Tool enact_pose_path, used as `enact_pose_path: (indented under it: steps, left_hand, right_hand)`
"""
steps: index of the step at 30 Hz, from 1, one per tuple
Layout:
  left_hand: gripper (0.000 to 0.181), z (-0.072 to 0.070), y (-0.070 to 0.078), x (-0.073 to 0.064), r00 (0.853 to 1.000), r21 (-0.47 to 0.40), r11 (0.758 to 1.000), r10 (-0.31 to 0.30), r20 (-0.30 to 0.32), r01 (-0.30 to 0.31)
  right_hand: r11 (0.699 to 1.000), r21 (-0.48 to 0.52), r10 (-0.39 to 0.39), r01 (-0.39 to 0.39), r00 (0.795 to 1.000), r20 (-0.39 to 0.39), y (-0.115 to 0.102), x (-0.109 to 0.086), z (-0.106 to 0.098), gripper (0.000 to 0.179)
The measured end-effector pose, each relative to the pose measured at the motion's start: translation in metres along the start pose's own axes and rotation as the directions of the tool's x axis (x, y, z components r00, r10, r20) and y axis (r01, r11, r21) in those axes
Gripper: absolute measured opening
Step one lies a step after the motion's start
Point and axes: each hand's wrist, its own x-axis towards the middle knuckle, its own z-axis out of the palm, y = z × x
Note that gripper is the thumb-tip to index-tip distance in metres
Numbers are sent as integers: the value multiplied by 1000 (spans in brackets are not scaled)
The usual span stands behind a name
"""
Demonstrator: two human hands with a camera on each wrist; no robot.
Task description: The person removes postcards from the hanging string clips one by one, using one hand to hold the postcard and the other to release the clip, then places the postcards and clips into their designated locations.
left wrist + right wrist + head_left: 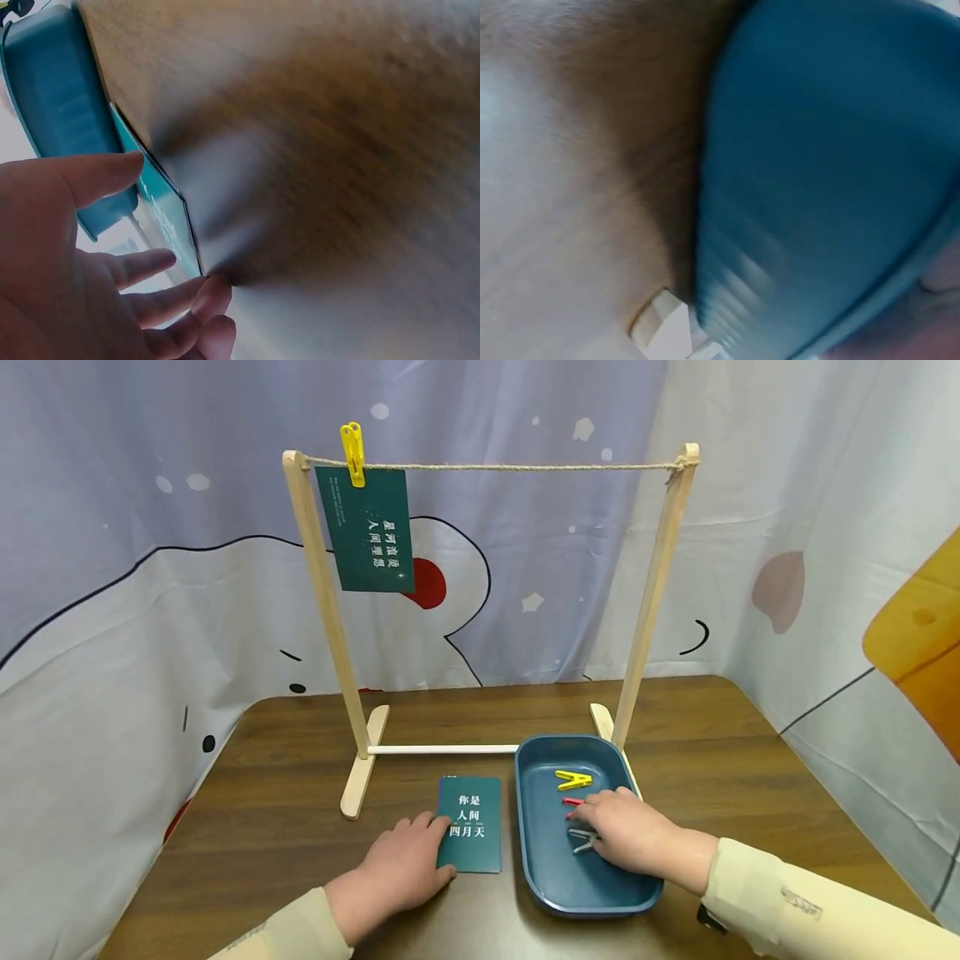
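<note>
My left hand rests at the left edge of the dark green cards lying on the table. Its thumb is by the near corner, and the index fingertip overlaps the printed face. In the left wrist view, the thumb and fingers are spread loosely around the card edge. My right hand reaches into a blue tray, fingertips right at a red clothespin and a grey clothespin. Its palm hides the undersides of the fingers. A yellow clothespin lies farther back in the tray.
Behind the cards stands a wooden frame with a rope across its top. A green card hangs at the rope's left end under a yellow clothespin. A white rod joins the feet. A patterned curtain surrounds the table.
</note>
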Motion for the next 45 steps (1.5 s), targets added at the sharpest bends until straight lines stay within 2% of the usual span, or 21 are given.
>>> enact_pose_path:
  steps: [7, 10, 14, 17, 20, 23, 25, 26, 28, 30, 32, 36, 40, 43, 45]
  left_hand:
    - [66, -8, -3, 1, 998, -55, 998, -39, 43, 41]
    - [64, -14, -4, 3, 998, -93, 994, -46, 32, 49]
    - [61, -30, -5, 11, 998, -190, 980, -62, -10, 59]
    - [57, -44, -7, 19, 993, -302, 951, -97, -69, 72]
    - [49, -59, -10, 30, 973, -447, 893, -152, -171, 61]
    - [41, -75, -14, 40, 940, -595, 803, -212, -267, 12]
    - [38, -87, -17, 47, 919, -687, 725, -246, -309, -37]
    - [37, -92, -18, 51, 912, -734, 677, -259, -318, -63]
    - [36, -103, -21, 57, 902, -818, 564, -287, -323, -114]
    - [37, -115, -25, 62, 895, -874, 462, -311, -320, -152]
    - [37, -126, -28, 66, 887, -909, 378, -338, -314, -177]
    - [40, -146, -33, 71, 869, -941, 259, -386, -309, -219]
    - [44, -162, -34, 79, 857, -957, 100, -426, -289, -272]
    - [47, -169, -32, 85, 858, -953, -14, -440, -266, -303]
    - [48, -172, -30, 88, 861, -944, -85, -442, -252, -319]
  right_hand:
    - [999, 41, -21, 24, 998, -65, -2, 8, -17, 32]
    - [995, 95, -10, 20, 995, -101, -2, 15, -27, 29]
    - [987, 158, 34, -9, 987, -154, -6, 29, -47, 27]
    - [984, 176, 50, -10, 973, -227, -8, 44, -66, 26]
    - [986, 166, 45, 9, 948, -316, -8, 63, -87, 24]
    - [992, 120, 1, 49, 922, -388, -9, 84, -106, 22]
    - [994, 72, -43, 81, 907, -419, -10, 97, -118, 22]
    - [994, 46, -65, 94, 899, -434, -11, 104, -125, 22]
    - [994, 18, -90, 110, 881, -465, -14, 116, -140, 23]
    - [993, 16, -94, 117, 863, -497, -20, 128, -156, 23]
    - [993, 22, -86, 116, 841, -534, -27, 139, -174, 23]
    - [994, 14, -78, 109, 794, -603, -43, 160, -210, 25]
    - [996, -17, -77, 88, 755, -651, -61, 181, -243, 27]
    - [998, -33, -60, 51, 744, -665, -73, 196, -263, 30]
    - [999, -39, -44, 24, 743, -667, -81, 205, -274, 32]
